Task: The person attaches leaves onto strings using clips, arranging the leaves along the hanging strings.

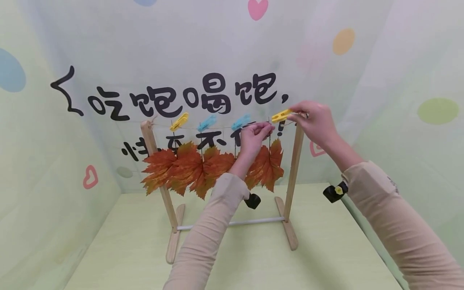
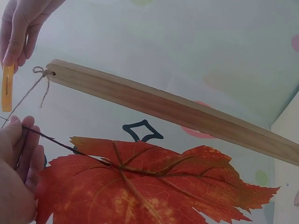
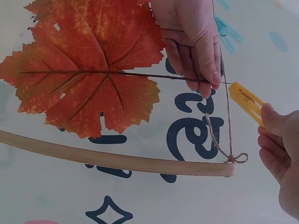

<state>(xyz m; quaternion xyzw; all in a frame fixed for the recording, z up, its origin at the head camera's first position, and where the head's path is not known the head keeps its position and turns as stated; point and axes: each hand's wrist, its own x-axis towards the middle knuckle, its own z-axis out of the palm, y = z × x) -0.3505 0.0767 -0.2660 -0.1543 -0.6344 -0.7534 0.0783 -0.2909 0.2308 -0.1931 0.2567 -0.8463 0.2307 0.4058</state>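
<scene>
My left hand (image 1: 251,141) pinches the dark stem (image 3: 154,76) of an orange-red maple leaf (image 1: 268,167) between thumb and fingers, with the stem's tip by the twine (image 3: 229,123). In my right hand (image 1: 317,121) a yellow clothespin (image 1: 280,117) is pinched at its tail end. In the right wrist view, the nose of that clothespin reaches the twine and stem tip. Farther left along the line, two blue clothespins (image 1: 207,123) and another yellow clothespin (image 1: 179,121) sit above more hanging leaves (image 1: 185,167). My left forearm hides part of the row.
The twine is tied between two wooden posts (image 1: 295,173) on wooden feet (image 1: 286,229), joined low down by a white rod (image 1: 257,221). The stand is on a pale green table (image 1: 326,249). Behind it hangs a patterned backdrop (image 1: 217,44) with black lettering.
</scene>
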